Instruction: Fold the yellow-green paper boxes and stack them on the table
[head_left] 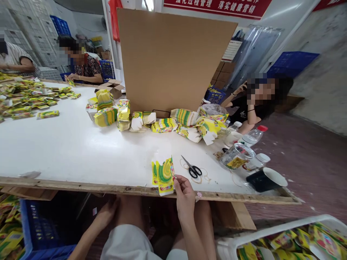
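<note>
My right hand (185, 196) is raised at the near edge of the white table (70, 148), its fingers pinched on a small yellow-green packet (171, 169) held upright. Beside it a short stack of flat yellow-green cartons (162, 176) lies at the table edge. My left hand (106, 213) hangs below the table by my knee, fingers loosely curled; I cannot make out whether it holds anything. Black-handled scissors (192, 169) lie just right of the cartons among loose rubber bands.
Piles of folded cartons (151, 121) sit mid-table before a tall cardboard sheet (170, 59). Bottles, a jar and a black cup (265, 179) crowd the right end. Crates of packets stand on the floor at left (35, 231) and right (298, 242). Other people sit around the table.
</note>
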Tool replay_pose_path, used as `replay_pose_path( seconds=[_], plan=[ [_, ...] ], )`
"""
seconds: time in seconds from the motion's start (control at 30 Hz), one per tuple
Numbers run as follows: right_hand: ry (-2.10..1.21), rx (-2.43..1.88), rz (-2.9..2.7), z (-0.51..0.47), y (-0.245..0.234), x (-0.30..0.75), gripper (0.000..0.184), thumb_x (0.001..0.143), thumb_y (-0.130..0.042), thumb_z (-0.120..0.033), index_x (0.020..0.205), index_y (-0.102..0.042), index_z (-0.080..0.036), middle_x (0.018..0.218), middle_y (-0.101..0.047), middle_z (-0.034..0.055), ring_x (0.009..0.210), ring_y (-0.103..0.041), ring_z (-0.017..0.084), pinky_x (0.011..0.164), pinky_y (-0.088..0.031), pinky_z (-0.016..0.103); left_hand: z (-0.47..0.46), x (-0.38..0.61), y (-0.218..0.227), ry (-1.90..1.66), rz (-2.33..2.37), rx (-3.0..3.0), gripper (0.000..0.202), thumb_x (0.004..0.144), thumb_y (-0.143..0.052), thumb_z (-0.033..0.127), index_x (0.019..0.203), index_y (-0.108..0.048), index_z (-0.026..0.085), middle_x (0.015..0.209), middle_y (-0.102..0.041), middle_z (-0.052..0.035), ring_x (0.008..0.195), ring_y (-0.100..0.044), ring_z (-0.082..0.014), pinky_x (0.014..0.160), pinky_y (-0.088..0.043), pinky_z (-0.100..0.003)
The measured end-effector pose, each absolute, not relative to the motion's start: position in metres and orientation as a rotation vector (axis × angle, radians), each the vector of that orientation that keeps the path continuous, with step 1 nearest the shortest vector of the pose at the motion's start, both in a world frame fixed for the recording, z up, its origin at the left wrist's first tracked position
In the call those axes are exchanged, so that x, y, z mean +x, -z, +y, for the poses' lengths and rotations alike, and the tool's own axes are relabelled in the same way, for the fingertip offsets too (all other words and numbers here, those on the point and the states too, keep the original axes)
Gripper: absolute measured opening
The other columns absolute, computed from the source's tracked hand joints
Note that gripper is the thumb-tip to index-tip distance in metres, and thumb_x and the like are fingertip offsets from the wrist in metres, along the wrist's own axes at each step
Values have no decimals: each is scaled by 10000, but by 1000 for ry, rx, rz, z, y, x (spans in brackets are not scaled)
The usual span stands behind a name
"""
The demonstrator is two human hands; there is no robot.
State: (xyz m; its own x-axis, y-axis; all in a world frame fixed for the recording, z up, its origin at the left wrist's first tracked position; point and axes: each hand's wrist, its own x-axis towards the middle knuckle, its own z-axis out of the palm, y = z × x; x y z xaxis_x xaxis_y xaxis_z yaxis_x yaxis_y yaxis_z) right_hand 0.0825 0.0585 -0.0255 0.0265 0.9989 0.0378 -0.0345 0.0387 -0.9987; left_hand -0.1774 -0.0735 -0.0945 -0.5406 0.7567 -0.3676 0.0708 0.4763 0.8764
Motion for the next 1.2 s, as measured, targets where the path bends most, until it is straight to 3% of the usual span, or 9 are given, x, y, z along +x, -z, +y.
replay_pose_path(
  seconds=[0.07,0.1,0.2,0.27,0.47,0.67,0.93,1.03,1.2],
  plan=[
    [-1251,-1138,-1154,44,21,83,316,815,-672,-448,985,-647,-183,963,-712,93,871,-651,225,787,-538,353,-90,-165,70,-998,1897,764,232,594,-822,372,733,-748,201,782,-759,-116,1008,-661,-433,935,-475,-477],
    [-1300,-1114,-1124,36,19,82,316,805,-694,-442,986,-660,-186,966,-717,90,884,-654,225,799,-539,352,-94,-155,55,-863,1757,903,244,676,-770,423,784,-764,204,763,-760,-98,949,-685,-393,909,-494,-462],
    [-1502,-1028,-983,16,12,78,337,756,-774,-424,990,-695,-194,972,-728,79,908,-656,221,824,-533,337,-88,-118,12,-1031,1296,979,380,831,-654,461,1106,-732,211,1097,-752,-113,1032,-673,-304,940,-503,-395],
    [-1620,-990,-908,6,9,75,360,728,-809,-422,996,-715,-200,965,-734,72,894,-659,213,816,-534,326,-71,-95,-3,-1353,1104,849,475,800,-690,501,1171,-704,206,1228,-703,-129,1140,-631,-310,998,-479,-394],
    [-1723,-947,-856,-3,3,77,304,697,-840,-415,910,-751,-217,895,-741,47,843,-656,190,780,-526,287,-34,-64,-1,-1478,722,462,392,715,-793,463,992,-765,186,989,-784,-103,1044,-692,-306,996,-494,-411],
    [-1647,-984,-1007,-4,1,83,330,716,-806,-473,901,-752,-204,988,-742,83,1014,-646,259,922,-495,370,-31,-61,-8,-1429,642,446,283,692,-828,400,853,-772,174,861,-790,-80,928,-724,-272,922,-527,-365],
    [-1546,-1136,-1208,-10,-3,84,337,770,-730,-501,767,-638,-177,751,-692,56,689,-599,201,640,-513,306,-22,-48,-2,-1487,938,496,332,727,-786,444,866,-729,148,839,-784,-79,845,-724,-252,759,-557,-316],
    [-1477,-1165,-1235,-12,1,83,330,800,-694,-499,759,-616,-181,750,-685,57,681,-589,197,622,-507,296,-23,-47,-1,-1518,1017,554,364,742,-783,406,985,-665,162,873,-783,-71,828,-720,-223,722,-549,-280],
    [-1416,-1122,-1357,-6,4,90,280,835,-679,-439,951,-641,-186,868,-695,67,749,-613,206,686,-522,304,-31,-47,-9,-1556,1177,773,648,835,-703,351,1334,-301,253,968,-767,-63,829,-719,-192,718,-536,-266]
  ],
)
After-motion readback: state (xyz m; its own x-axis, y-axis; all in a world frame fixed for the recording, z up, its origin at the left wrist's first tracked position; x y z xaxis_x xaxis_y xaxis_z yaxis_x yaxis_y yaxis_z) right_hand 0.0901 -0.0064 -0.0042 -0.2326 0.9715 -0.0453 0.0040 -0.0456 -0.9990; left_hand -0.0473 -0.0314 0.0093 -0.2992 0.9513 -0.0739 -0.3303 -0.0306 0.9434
